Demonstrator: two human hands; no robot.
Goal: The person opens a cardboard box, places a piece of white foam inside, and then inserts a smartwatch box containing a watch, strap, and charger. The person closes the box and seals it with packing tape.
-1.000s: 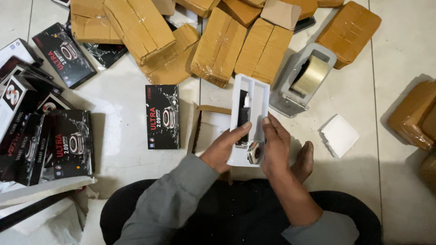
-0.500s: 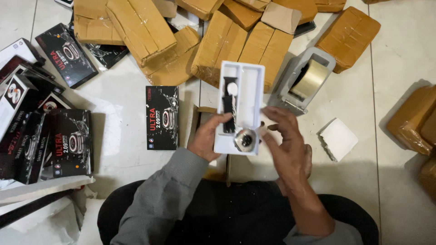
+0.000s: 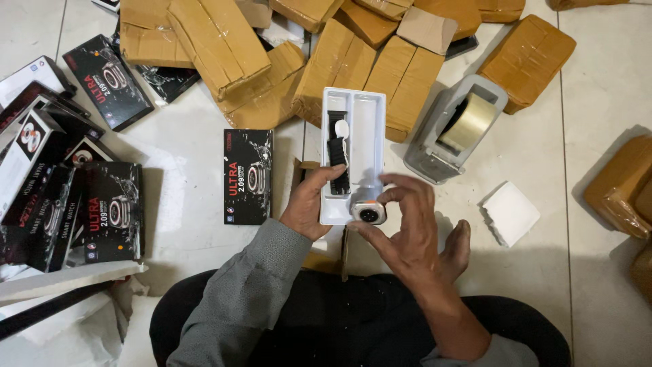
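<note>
Raised tray point(image 3: 363, 119) now between both hands point(image 3: 401, 224)

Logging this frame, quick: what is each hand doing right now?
Left hand: closed on the white tray, gripping its left edge.
Right hand: fingertips pinching the watch body at the tray's near end.

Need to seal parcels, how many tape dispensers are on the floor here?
1: a grey tape dispenser on the tiles, right of the white tray; another could lie hidden under the brown parcels.

Probably a home packing spot — tiled floor point(image 3: 577, 88), taped parcels point(image 3: 217, 41), tape dispenser point(image 3: 456, 129), boxed stock point(image 3: 246, 175).
</note>
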